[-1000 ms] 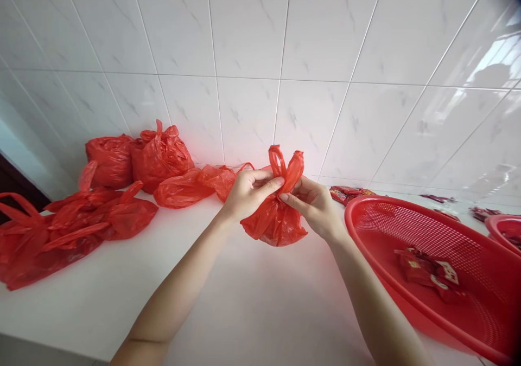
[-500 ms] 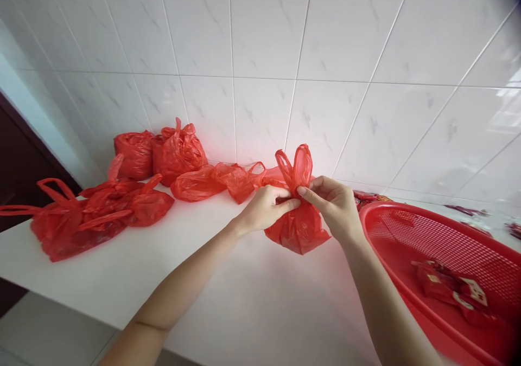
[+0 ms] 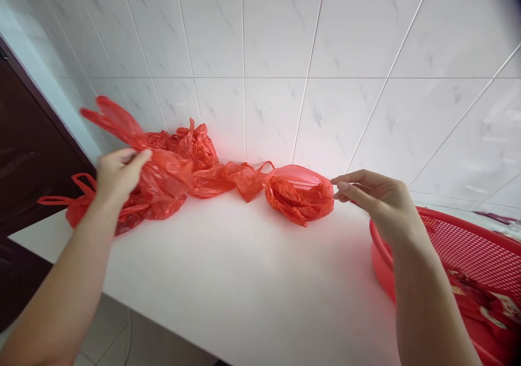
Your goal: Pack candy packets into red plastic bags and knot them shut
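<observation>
While a dark door (image 3: 32, 154) stands at far left, looped bags (image 3: 83, 206) lie on the white table (image 3: 244, 279), partly hidden behind the left arm. Beside them the left hand (image 3: 122, 173) grips a red bag (image 3: 166, 176) by its neck, loops pointing up and left, its body in front of the full bags (image 3: 199, 146) by the wall (image 3: 277, 111). Next come limp bags (image 3: 244, 179), then a puffed bag (image 3: 301, 206), all on the table. At its right edge the right hand (image 3: 378, 198) brings thumb and forefinger close together; whether they pinch it, I cannot tell. Farthest right, a red basket (image 3: 472, 241) holds packets (image 3: 484, 301).
</observation>
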Demonstrator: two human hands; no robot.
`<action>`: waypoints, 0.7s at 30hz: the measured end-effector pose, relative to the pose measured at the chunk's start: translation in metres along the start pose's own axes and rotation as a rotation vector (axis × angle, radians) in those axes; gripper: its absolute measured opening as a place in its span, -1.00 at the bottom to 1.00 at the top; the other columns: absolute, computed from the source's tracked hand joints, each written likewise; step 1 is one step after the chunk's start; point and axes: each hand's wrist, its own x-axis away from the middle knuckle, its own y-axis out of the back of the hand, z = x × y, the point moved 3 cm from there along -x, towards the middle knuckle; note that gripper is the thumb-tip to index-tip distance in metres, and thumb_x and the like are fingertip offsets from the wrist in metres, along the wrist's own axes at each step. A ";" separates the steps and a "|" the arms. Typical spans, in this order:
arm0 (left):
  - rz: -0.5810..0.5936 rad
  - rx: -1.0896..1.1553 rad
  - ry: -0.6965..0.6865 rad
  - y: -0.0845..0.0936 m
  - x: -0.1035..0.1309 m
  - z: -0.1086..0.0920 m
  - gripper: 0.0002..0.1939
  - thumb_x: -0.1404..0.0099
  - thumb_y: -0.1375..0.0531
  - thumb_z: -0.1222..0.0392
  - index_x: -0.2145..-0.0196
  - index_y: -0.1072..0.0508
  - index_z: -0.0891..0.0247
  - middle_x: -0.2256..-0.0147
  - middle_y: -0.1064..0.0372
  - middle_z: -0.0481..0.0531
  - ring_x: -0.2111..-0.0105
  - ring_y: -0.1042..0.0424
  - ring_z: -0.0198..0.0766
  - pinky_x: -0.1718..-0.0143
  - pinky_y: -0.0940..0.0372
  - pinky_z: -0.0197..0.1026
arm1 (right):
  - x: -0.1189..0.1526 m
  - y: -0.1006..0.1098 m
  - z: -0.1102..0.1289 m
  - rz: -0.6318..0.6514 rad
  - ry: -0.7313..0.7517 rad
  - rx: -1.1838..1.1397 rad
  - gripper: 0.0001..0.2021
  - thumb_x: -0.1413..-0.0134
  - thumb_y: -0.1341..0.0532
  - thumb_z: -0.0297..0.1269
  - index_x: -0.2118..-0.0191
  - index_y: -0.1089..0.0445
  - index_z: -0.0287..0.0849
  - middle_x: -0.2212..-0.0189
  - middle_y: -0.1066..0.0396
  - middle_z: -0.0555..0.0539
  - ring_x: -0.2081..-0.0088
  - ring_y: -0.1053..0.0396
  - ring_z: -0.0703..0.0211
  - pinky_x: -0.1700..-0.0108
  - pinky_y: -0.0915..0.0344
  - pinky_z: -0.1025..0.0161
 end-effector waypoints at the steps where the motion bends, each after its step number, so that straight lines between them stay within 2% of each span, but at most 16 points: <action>1: -0.079 -0.066 0.019 0.011 -0.013 0.015 -0.74 -0.19 -0.26 0.07 0.28 -0.55 0.34 0.44 -0.40 -0.14 0.46 -0.28 -0.38 0.37 -0.24 -0.33 | 0.000 0.001 0.000 0.000 -0.001 -0.002 -0.73 -0.07 -0.35 -0.03 0.23 -0.55 -0.12 0.32 -0.57 -0.15 0.25 -0.52 -0.02 0.14 -0.44 0.01; 2: -0.145 -0.157 0.040 0.021 -0.023 0.030 -0.73 -0.19 -0.25 0.05 0.29 -0.55 0.33 0.44 -0.40 -0.15 0.44 -0.30 -0.38 0.33 -0.26 -0.33 | 0.000 0.002 0.000 -0.002 0.001 -0.004 -0.73 -0.07 -0.35 -0.03 0.23 -0.55 -0.12 0.32 -0.57 -0.15 0.25 -0.53 -0.03 0.14 -0.45 0.00; 4: -0.124 -0.360 0.120 0.033 -0.034 0.058 -0.64 -0.22 -0.20 -0.06 0.24 -0.54 0.30 0.37 -0.45 -0.11 0.34 -0.39 -0.28 0.18 -0.32 -0.24 | 0.000 0.005 -0.001 -0.004 0.009 -0.005 -0.72 -0.06 -0.35 -0.02 0.23 -0.56 -0.12 0.32 -0.57 -0.16 0.25 -0.53 -0.05 0.14 -0.47 -0.01; 6: 0.021 -0.568 0.256 0.037 -0.032 0.082 -0.48 -0.22 -0.17 -0.18 0.09 -0.50 0.32 0.14 -0.49 0.06 0.09 -0.42 -0.01 0.00 -0.30 0.00 | 0.000 0.007 -0.003 -0.005 0.009 -0.001 -0.70 -0.04 -0.36 -0.01 0.23 -0.56 -0.12 0.32 -0.57 -0.16 0.24 -0.54 -0.06 0.14 -0.47 -0.02; 7: 0.090 -0.649 0.321 0.038 -0.025 0.091 -0.33 -0.19 -0.17 -0.26 -0.04 -0.43 0.33 -0.04 -0.41 0.20 -0.08 -0.33 0.18 -0.06 -0.24 0.16 | 0.000 0.008 -0.004 -0.005 0.001 0.005 -0.70 -0.04 -0.36 0.00 0.23 -0.57 -0.12 0.31 -0.58 -0.16 0.24 -0.54 -0.06 0.14 -0.47 -0.02; 9: 0.147 -0.746 0.416 0.039 -0.007 0.104 0.01 -0.09 -0.17 -0.41 -0.30 -0.14 0.35 -0.33 0.04 0.47 -0.30 0.05 0.49 -0.07 -0.10 0.45 | 0.001 0.010 -0.004 -0.001 -0.024 0.020 -0.70 -0.05 -0.35 0.00 0.23 -0.56 -0.12 0.29 -0.58 -0.16 0.23 -0.55 -0.05 0.11 -0.46 -0.03; 10: 0.161 -0.759 0.449 0.038 0.004 0.108 0.16 -0.03 -0.18 -0.46 -0.37 0.03 0.32 -0.38 0.28 0.54 -0.33 0.21 0.56 -0.03 -0.06 0.54 | 0.001 0.011 -0.004 0.001 -0.037 0.030 -0.70 -0.06 -0.35 0.00 0.23 -0.56 -0.11 0.27 -0.58 -0.16 0.23 -0.55 -0.05 0.10 -0.46 -0.03; 11: 0.175 -0.745 0.477 0.037 0.015 0.112 0.27 0.04 -0.20 -0.49 -0.40 0.18 0.28 -0.40 0.45 0.56 -0.33 0.27 0.61 0.02 -0.06 0.59 | 0.002 0.012 -0.003 0.006 -0.048 0.041 -0.70 -0.06 -0.34 0.01 0.22 -0.56 -0.11 0.26 -0.58 -0.16 0.22 -0.54 -0.05 0.09 -0.45 -0.03; 13: 0.231 -0.681 0.541 0.031 0.034 0.120 0.43 0.17 -0.27 -0.48 -0.42 0.38 0.16 -0.40 0.61 0.54 -0.31 0.23 0.66 0.09 -0.10 0.59 | 0.002 0.012 -0.002 0.021 -0.056 0.063 -0.69 -0.07 -0.33 0.02 0.22 -0.56 -0.11 0.26 -0.58 -0.16 0.21 -0.54 -0.05 0.07 -0.43 -0.03; 16: 0.305 -0.605 0.583 0.020 0.050 0.129 0.52 0.27 -0.34 -0.42 -0.40 0.49 0.04 -0.41 0.68 0.47 -0.30 0.21 0.66 0.11 -0.17 0.53 | 0.002 0.012 -0.001 0.042 -0.035 0.095 -0.68 -0.07 -0.33 0.03 0.21 -0.56 -0.12 0.31 -0.58 -0.16 0.23 -0.54 -0.04 0.09 -0.42 0.00; 21: 0.336 -0.639 0.543 0.008 0.043 0.148 0.49 0.23 -0.32 -0.40 -0.41 0.48 0.10 -0.40 0.68 0.49 -0.33 0.29 0.63 0.12 -0.23 0.45 | 0.000 0.014 -0.004 0.055 0.006 0.120 -0.70 -0.09 -0.32 0.00 0.21 -0.57 -0.13 0.36 -0.57 -0.13 0.26 -0.55 -0.02 0.17 -0.43 0.07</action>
